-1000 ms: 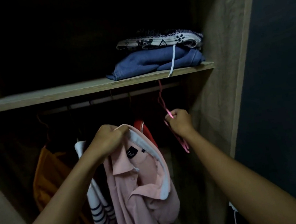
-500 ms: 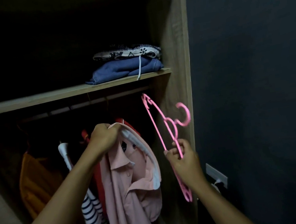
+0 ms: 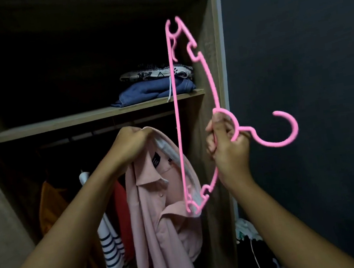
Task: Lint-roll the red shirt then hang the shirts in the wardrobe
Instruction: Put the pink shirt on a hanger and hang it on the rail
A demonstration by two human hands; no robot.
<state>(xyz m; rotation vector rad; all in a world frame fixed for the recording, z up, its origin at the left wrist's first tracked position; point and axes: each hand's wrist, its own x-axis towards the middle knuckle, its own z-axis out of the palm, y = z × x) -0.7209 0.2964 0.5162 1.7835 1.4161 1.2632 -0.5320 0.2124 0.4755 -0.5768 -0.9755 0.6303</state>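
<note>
My left hand (image 3: 129, 143) grips the collar of a pale pink shirt (image 3: 159, 214), which hangs down in front of the open wardrobe. My right hand (image 3: 227, 149) is closed around the neck of a pink plastic hanger (image 3: 209, 78), held upright with its hook pointing right and its lower end touching the shirt's collar. A red shirt (image 3: 122, 210) hangs on the wardrobe rail (image 3: 94, 132) behind the pink shirt, mostly hidden.
A striped shirt (image 3: 111, 248) and an orange garment (image 3: 50, 206) hang on the rail at left. Folded blue and patterned clothes (image 3: 154, 87) lie on the wooden shelf (image 3: 57, 124). A dark wall stands at right, with clutter (image 3: 250, 236) low beside the wardrobe.
My right hand took the pink hanger off the rail, pulled it out of the wardrobe and raised it upright beside the pink shirt. My left hand kept holding the shirt's collar.
</note>
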